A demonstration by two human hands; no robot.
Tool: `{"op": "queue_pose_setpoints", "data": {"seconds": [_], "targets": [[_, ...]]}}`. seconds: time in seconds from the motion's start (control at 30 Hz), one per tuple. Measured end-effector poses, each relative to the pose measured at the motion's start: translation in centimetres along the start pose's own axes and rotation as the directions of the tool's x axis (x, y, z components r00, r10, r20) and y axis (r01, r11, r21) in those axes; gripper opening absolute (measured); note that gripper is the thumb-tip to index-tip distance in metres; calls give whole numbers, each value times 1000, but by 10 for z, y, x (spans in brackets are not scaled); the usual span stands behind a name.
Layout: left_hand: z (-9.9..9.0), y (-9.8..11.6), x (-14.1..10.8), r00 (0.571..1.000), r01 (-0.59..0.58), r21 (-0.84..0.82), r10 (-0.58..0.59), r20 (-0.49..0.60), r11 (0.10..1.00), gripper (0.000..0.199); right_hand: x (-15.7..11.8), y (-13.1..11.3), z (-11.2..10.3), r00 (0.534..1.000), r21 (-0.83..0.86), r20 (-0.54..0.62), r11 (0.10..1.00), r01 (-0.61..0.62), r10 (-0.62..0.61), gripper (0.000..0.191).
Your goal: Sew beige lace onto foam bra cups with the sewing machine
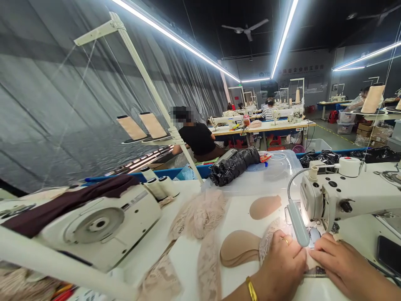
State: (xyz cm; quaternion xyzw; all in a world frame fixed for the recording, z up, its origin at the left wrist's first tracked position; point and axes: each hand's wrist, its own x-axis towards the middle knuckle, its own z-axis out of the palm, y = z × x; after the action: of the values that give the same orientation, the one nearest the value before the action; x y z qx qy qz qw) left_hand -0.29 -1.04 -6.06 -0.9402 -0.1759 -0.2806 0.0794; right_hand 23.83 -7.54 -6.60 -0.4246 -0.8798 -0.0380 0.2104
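Note:
At the sewing machine [338, 192], both hands work close to the needle area under a lit grey lamp [297, 223]. My left hand [283, 263], with a ring and a gold bracelet, has its fingers closed on beige lace fabric [268, 236]. Opposite it, my right hand [338, 259] bends its fingers down onto a beige piece of fabric [311, 262] beside the presser foot. The fingertips partly hide the cloth there. Left of my hands lie a stack of beige rounded cup pieces [238, 248] and one more beige piece [265, 207].
Beige lace strips [203, 213] spread over the white table. A second machine [103, 225] stands left, near a thread stand [147, 83]. A black plastic bag [233, 166] rests on a clear bin lid [278, 167]. A phone [388, 255] lies right. A person [197, 138] sits ahead.

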Motion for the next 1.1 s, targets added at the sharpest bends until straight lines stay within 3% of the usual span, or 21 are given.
{"op": "queue_pose_setpoints", "data": {"seconds": [0.13,0.33,0.47,0.7,1.1], "targets": [[2,-4,0,1000,6,-21,-5,25,1000,16,2,-1,-2,999,-37,34,999,11,-10,44],[-8,-18,16,981,-17,-62,29,192,998,17,-3,5,6,999,-50,8,998,-39,40,43],[-14,-30,28,966,-50,-132,82,245,990,13,-4,10,12,998,-79,-24,995,-60,58,45],[-7,-43,30,960,-17,-174,65,273,985,12,-1,17,17,996,-113,-85,993,-38,28,48],[-6,-46,31,956,23,-219,42,290,975,13,-6,18,19,999,-141,36,989,-34,40,45]]}}
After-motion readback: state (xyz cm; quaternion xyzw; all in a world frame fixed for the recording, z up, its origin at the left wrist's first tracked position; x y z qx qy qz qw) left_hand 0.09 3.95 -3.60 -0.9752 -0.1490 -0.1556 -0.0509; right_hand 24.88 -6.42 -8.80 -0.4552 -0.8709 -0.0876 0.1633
